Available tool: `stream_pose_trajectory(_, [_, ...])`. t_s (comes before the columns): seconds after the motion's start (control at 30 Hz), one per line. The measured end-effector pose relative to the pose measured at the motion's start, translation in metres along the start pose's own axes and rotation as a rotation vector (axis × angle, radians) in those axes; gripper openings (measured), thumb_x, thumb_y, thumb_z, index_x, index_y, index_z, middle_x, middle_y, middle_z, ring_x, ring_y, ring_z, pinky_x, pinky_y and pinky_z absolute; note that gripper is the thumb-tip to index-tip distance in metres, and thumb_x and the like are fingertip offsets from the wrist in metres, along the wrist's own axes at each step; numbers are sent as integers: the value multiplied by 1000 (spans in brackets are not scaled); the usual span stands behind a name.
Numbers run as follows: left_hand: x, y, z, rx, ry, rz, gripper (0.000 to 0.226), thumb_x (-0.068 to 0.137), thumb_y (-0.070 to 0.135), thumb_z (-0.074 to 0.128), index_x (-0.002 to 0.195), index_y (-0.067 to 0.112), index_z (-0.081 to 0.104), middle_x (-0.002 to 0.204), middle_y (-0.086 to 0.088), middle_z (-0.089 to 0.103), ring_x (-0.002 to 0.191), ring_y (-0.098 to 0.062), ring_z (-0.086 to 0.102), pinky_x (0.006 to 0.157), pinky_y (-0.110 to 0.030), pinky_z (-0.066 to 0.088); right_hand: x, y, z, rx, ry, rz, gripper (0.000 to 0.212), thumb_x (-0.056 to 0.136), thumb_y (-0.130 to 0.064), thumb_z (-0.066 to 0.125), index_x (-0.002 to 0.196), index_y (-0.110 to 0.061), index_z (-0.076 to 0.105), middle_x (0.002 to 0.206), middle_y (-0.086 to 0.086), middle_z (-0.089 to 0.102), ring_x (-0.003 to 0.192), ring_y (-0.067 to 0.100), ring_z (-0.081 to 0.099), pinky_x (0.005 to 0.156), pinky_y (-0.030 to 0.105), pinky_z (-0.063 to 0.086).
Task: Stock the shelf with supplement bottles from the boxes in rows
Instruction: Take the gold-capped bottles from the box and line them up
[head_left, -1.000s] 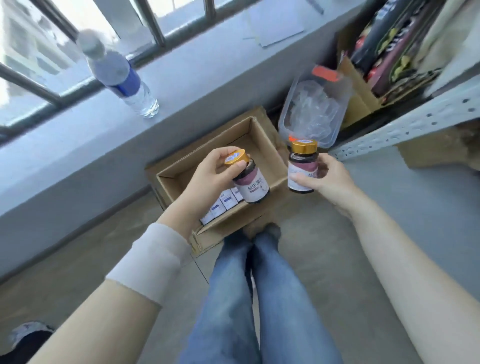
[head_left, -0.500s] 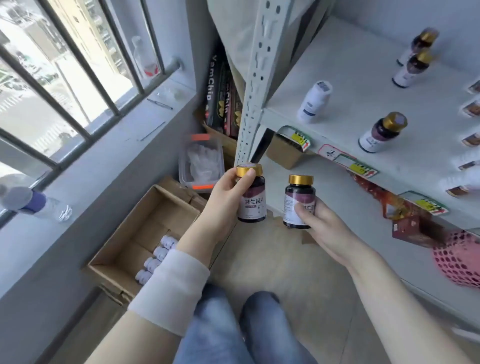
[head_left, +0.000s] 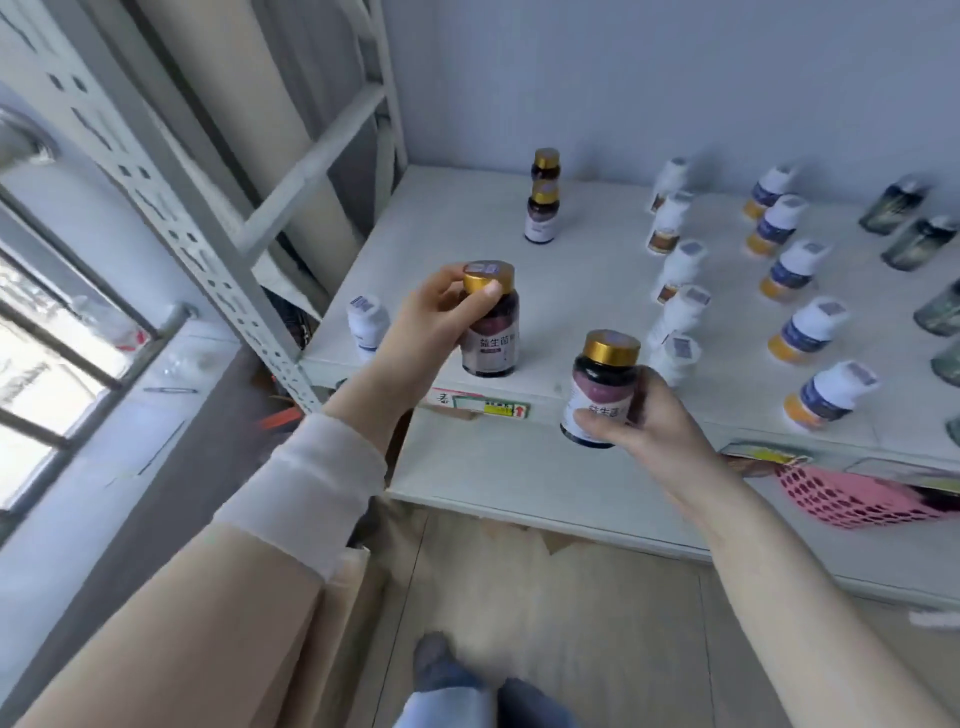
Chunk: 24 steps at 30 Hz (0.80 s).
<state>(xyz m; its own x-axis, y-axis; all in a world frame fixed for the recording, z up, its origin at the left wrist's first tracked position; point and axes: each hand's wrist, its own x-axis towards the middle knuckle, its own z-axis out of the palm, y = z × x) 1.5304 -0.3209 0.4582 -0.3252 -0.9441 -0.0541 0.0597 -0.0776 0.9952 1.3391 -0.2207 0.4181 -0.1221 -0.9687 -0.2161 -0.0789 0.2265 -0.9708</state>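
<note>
My left hand (head_left: 421, 332) grips a dark gold-capped supplement bottle (head_left: 491, 338) by its cap and side, at the front edge of the white shelf (head_left: 587, 291). My right hand (head_left: 644, 421) holds a second gold-capped bottle (head_left: 597, 400) by its body, just in front of the shelf's edge. Two matching gold-capped bottles (head_left: 543, 208) stand one behind the other at the back of the shelf. The box is out of view.
Rows of white bottles (head_left: 675, 270), white-and-blue bottles (head_left: 795, 306) and dark green bottles (head_left: 914, 234) fill the shelf's right side. One white bottle (head_left: 366, 332) stands at the front left corner. A perforated metal upright (head_left: 208, 249) rises on the left. A pink mesh basket (head_left: 852, 499) hangs below.
The view swung up from the box to the shelf. Both hands rose with their bottles, and the left one now reaches over the shelf's front edge.
</note>
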Motion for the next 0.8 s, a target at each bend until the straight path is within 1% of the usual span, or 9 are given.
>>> stream_pose_trajectory(0.13, [66,19,9,109,-44,-4,9,92,14,56,101,17,54,95,3,63,86,-7,61,76,-22,53,38,-21,-12,-75,124,-65,48,75,-10,74,116,-14,49,105,-2,61,97,12,58,75,18,45])
stream_pose_trajectory(0.23, [112,21,6,211,-112,-22,13,90,10,60,97,20,54,93,4,63,81,-3,62,70,-18,55,70,-30,-13,-136,184,-74,50,71,-14,78,112,-18,48,105,-3,61,98,13,57,81,24,44])
stream_pose_trajectory(0.3, [141,19,4,279,-156,-46,18,87,8,64,98,19,56,91,6,63,81,-2,61,72,-19,55,91,-35,-11,-164,204,-79,51,70,-14,80,109,-19,47,102,-4,60,98,15,57,85,27,44])
stream_pose_trajectory(0.37, [167,14,1,364,-196,-76,27,85,9,66,108,15,56,92,6,63,85,-5,61,79,-22,54,111,-38,-6,-177,208,-73,53,69,-13,80,109,-20,46,99,-7,58,97,14,55,81,23,42])
stream_pose_trajectory(0.47, [204,-1,-3,433,-233,-105,33,84,8,67,115,10,56,94,1,62,87,-11,61,78,-20,53,143,-42,5,-227,200,-56,57,70,-12,79,114,-19,44,103,-6,54,97,13,53,80,21,38])
stream_pose_trajectory(0.57, [236,-18,-5,464,-266,-107,28,83,6,68,108,13,55,93,0,61,86,-14,60,73,-17,53,175,-36,18,-281,200,-65,63,68,-12,81,119,-14,44,103,-7,53,96,12,52,75,16,38])
stream_pose_trajectory(0.7, [269,-39,-10,504,-320,-113,28,81,6,69,104,13,55,100,-3,62,91,-16,59,83,-28,52,205,-17,33,-358,156,-53,62,67,-11,81,117,-12,44,104,-6,53,95,11,51,72,11,38])
stream_pose_trajectory(0.73, [275,-44,-10,518,-339,-114,28,81,6,70,103,14,55,101,-2,62,92,-15,59,83,-27,52,210,-12,35,-368,147,-48,59,67,-11,81,113,-14,43,104,-6,53,94,11,51,68,6,38])
stream_pose_trajectory(0.8, [282,-52,-9,527,-378,-115,28,81,5,70,102,14,54,100,-1,61,88,-11,60,76,-17,52,218,-2,38,-376,139,-42,57,67,-11,81,107,-19,41,102,-6,54,92,10,52,65,-2,37])
